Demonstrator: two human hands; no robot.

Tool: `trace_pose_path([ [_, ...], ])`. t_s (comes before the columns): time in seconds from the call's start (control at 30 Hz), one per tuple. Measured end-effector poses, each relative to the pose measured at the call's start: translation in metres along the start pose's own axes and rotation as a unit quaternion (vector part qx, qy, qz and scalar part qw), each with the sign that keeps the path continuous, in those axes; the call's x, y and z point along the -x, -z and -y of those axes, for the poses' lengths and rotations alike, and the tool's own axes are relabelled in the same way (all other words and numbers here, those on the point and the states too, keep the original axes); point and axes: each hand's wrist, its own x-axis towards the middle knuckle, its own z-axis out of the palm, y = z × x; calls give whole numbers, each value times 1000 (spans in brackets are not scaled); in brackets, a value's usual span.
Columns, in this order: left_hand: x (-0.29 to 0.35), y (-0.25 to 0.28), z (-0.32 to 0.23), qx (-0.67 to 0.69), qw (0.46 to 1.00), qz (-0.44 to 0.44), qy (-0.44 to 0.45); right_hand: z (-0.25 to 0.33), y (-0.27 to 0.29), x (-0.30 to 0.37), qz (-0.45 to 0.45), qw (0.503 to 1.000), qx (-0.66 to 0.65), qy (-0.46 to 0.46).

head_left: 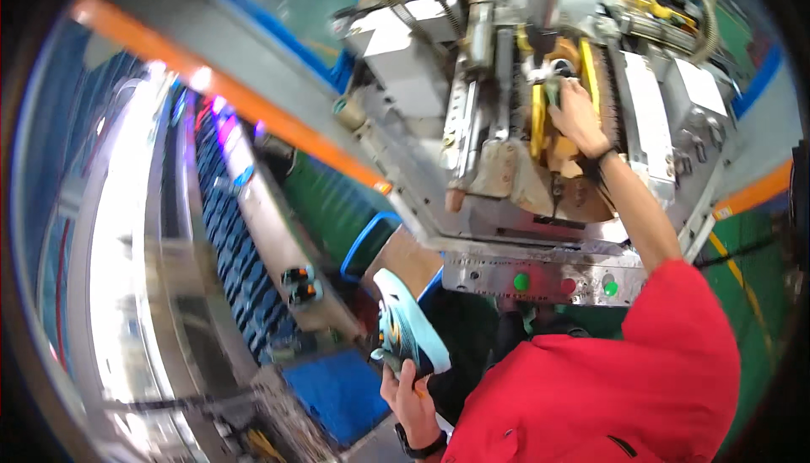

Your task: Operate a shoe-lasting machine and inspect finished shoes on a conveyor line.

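My left hand (pixel 412 400) is closed round the heel end of a running shoe (pixel 410 328), black and orange with a pale aqua sole. The shoe is held up off the blue mat, its sole facing right and its other end upward. My right arm stretches into the machine (pixel 494 168). There my right hand (pixel 580 117) is between two yellow bars, its fingers curled at a small grey-green part (pixel 553 92) beside a white and dark piece (pixel 564 67). Blur hides exactly what those fingers grip.
A panel (pixel 548 282) with green and red buttons fronts the machine. An orange rail (pixel 228 100) crosses at left. Beyond it runs a conveyor with a dark blue textured belt (pixel 232 218). Black and orange items (pixel 301 286) lie at its edge. A blue mat (pixel 337 391) is near my left hand.
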Motion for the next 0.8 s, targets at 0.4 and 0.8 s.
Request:
trace_pose_path([
  [0.4,86,56,70,128,985,-70,96,94,-72,297,242,895,-235,293],
  [0.8,178,216,120,263,888,-375,37,211,-50,234,209,862,-314,337],
])
